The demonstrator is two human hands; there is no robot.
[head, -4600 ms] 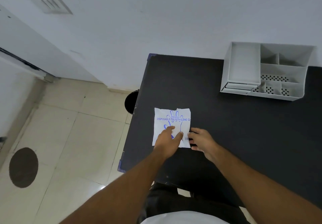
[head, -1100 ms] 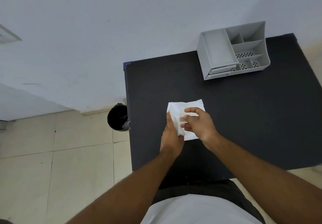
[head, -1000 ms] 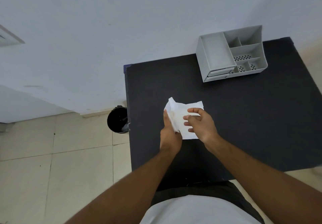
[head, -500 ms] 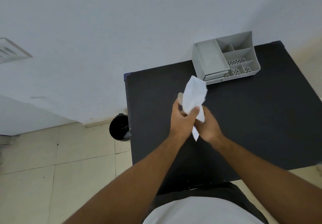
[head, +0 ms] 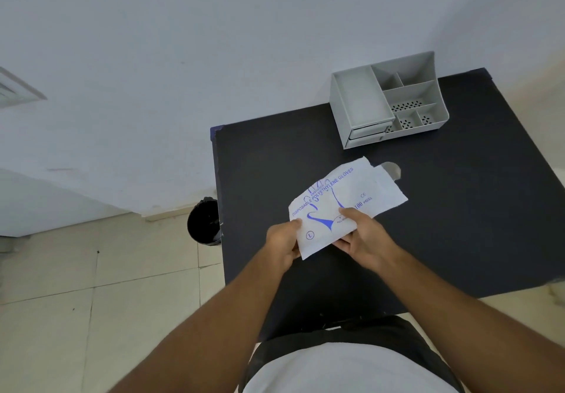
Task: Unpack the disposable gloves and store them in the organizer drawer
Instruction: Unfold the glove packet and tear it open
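A flat white packet of disposable gloves (head: pixel 351 197) with blue print is held above the black table (head: pixel 458 224), printed side up. My left hand (head: pixel 282 244) pinches its near left corner. My right hand (head: pixel 365 236) grips its near edge, thumb on top. A translucent flap (head: pixel 390 171) sticks out at the packet's far end. The grey desk organizer (head: pixel 386 99) stands at the table's far edge against the wall, with two shut drawers (head: pixel 368 137) low on its left front.
A black bin (head: pixel 204 221) stands on the tiled floor by the table's left edge. The white wall (head: pixel 214 41) runs behind the table. My torso is close to the table's near edge.
The packet was lying on the table and has been lifted. It was then turned over from upright to flat, printed side up, with both hands now at its near end.
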